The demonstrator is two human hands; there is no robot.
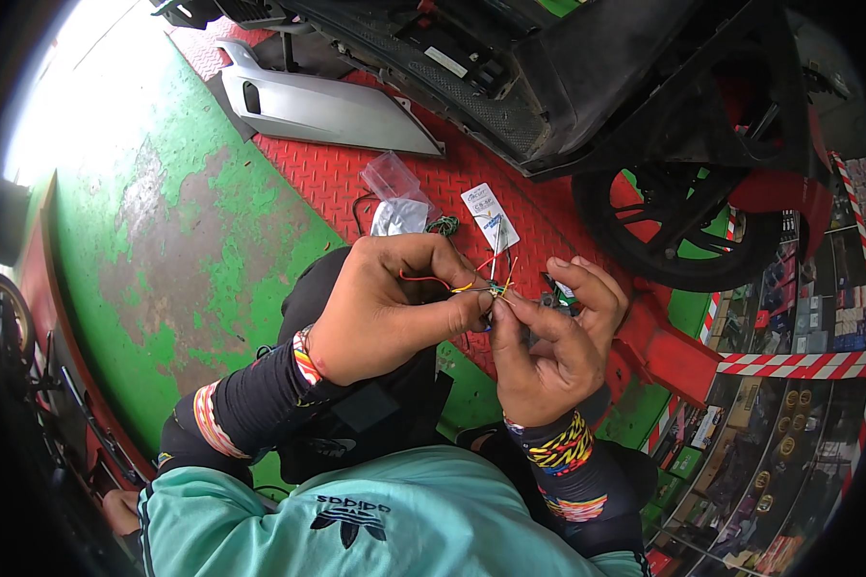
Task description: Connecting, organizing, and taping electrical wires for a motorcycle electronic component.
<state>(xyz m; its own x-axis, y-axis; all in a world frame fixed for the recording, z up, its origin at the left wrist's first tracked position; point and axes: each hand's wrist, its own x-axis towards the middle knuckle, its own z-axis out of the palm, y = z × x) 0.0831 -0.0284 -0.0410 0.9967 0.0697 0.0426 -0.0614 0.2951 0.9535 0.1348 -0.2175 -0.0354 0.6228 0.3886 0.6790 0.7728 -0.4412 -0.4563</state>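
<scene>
Thin coloured wires [496, 287] meet between my two hands above the red platform. My left hand [380, 298] pinches some of them between thumb and forefinger, with a red strand [421, 279] curling out past the fingers. From the other side, my right hand [558, 346] grips the wires with thumb and forefinger, its other fingers loosely bent. Yellow, red and pale strands stick up where the fingertips meet. A small green and dark part shows behind the right fingers, too hidden to name. Just beyond lie a white card [491, 213] and a clear plastic package [399, 183].
A partly stripped scooter [548, 87] stands on the red ribbed platform [303, 163], its front wheel [678, 226] at right. A silver body panel [327, 111] lies at far left. Shelves of boxed goods [770, 452] stand behind red-and-white tape [794, 365].
</scene>
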